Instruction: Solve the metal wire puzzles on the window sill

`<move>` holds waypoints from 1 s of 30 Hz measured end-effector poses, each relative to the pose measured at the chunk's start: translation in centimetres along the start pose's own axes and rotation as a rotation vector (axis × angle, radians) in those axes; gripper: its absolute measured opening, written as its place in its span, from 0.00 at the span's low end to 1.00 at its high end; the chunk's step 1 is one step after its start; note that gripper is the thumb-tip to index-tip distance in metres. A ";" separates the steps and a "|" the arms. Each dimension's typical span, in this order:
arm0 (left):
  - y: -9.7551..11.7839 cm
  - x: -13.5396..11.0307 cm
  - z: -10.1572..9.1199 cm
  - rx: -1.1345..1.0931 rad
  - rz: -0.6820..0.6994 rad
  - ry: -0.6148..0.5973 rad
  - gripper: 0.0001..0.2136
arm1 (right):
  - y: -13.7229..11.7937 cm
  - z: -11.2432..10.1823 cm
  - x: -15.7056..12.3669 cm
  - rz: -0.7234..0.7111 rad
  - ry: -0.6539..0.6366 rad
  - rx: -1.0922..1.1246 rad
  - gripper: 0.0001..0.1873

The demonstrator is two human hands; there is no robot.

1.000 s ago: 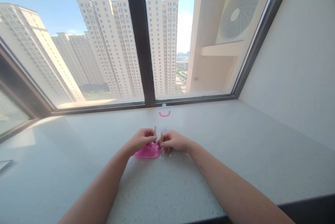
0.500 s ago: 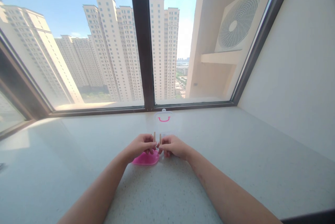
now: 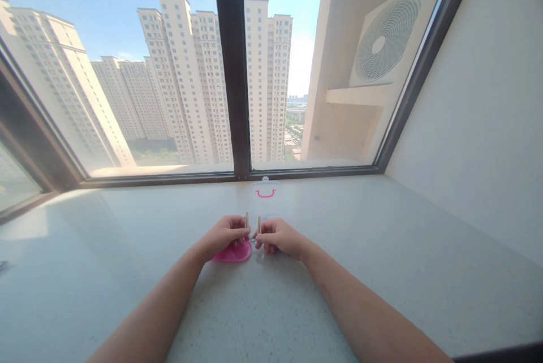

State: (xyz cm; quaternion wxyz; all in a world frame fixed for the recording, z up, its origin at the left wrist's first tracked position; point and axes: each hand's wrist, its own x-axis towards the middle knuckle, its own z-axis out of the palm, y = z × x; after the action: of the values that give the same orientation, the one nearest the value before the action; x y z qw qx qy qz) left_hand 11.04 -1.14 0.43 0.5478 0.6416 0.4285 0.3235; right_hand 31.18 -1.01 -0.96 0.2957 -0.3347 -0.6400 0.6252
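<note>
My left hand (image 3: 229,231) is closed, with a short, upright light wooden stick (image 3: 246,220) pinched between thumb and fingers. Close beside it, my right hand (image 3: 278,236) pinches a second short wooden stick (image 3: 259,225), also upright. A small dark loop (image 3: 253,240) shows in the gap between the fingertips; what it joins I cannot make out. Under my left hand, partly hidden by it, a shallow pink plastic piece (image 3: 235,252) with a rounded edge lies on the white speckled surface. Behind both hands stands a clear plastic container (image 3: 266,207) with a pink handle (image 3: 266,194).
The pale stone sill (image 3: 127,272) runs up to a dark-framed window (image 3: 241,125). A white wall (image 3: 475,114) bounds it on the right. A small blurred grey object (image 3: 3,266) sits at the far left edge.
My left hand has shifted slightly left with its stick, so the gap between the two sticks is wider. The visible right edge of the pink piece sits farther left. My right hand has barely moved.
</note>
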 end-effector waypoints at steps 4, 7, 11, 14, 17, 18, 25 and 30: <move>0.0 0.1 -0.2 0.013 0.004 0.045 0.11 | 0.0 0.0 0.0 0.008 0.012 -0.005 0.10; 0.1 0.0 0.0 0.021 0.010 0.049 0.11 | 0.1 -0.1 0.0 0.001 0.025 -0.011 0.10; 0.6 -0.2 0.5 0.027 -0.007 0.018 0.12 | 0.2 -0.2 0.1 -0.015 0.043 -0.031 0.09; 0.7 -0.4 0.7 0.024 -0.020 -0.001 0.13 | 0.3 -0.3 0.2 -0.016 0.043 -0.045 0.09; 0.6 -0.3 0.8 0.023 -0.017 -0.005 0.14 | 0.4 -0.4 0.2 -0.018 0.019 -0.052 0.11; 0.5 -0.2 0.8 0.025 -0.019 -0.005 0.15 | 0.4 -0.4 0.2 -0.022 0.009 -0.054 0.12; 0.2 -0.1 0.7 0.058 -0.024 -0.014 0.16 | 0.5 -0.6 0.1 -0.051 -0.033 -0.055 0.14; 0.0 -0.1 0.6 0.063 -0.029 -0.019 0.17 | 0.5 -0.7 0.1 -0.046 -0.041 -0.056 0.16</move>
State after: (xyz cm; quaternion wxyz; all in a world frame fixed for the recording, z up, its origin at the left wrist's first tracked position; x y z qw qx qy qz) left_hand 11.54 -1.53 0.28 0.5359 0.6553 0.4426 0.2958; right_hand 31.71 -0.49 -1.48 0.2873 -0.3153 -0.6705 0.6070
